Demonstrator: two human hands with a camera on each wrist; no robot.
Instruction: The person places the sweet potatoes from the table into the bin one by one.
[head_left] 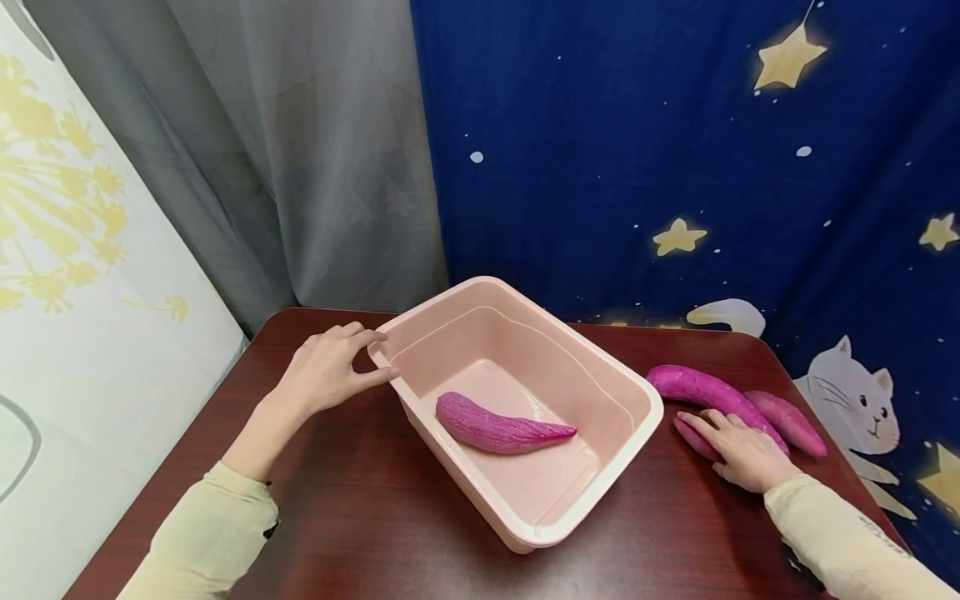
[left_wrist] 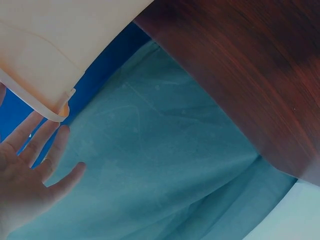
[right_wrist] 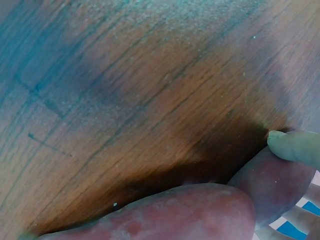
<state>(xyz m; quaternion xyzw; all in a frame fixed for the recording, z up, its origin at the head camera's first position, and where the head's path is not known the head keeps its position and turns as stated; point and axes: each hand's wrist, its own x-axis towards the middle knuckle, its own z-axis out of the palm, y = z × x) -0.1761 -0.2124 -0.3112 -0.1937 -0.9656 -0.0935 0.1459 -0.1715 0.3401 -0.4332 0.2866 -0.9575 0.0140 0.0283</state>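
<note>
Sleeves of pale cloth come in at the bottom corners of the head view, one on each arm. Right hand (head_left: 742, 454) lies flat on the nearest sweet potato (head_left: 693, 439) at the right side of the dark wooden counter (head_left: 390, 517), fingers stretched along it, the grip loose and apart rather than closed round it. The right wrist view shows a fingertip (right_wrist: 295, 146) resting against the purple skin (right_wrist: 200, 212) with the wood grain right beside it. Two more sweet potatoes (head_left: 712, 394) lie just beyond that hand, side by side and touching. Between the hands stands a pink tub (head_left: 600, 500), set at an angle, and inside it one sweet potato (head_left: 498, 427) lies on the floor of the tub. Left hand (head_left: 330, 368) is at the tub's far left corner, thumb and fingertips touching the rim, fingers nearly straight. Behind the counter hang a grey curtain (head_left: 300, 150) and a blue starry cloth (head_left: 675, 150).
</note>
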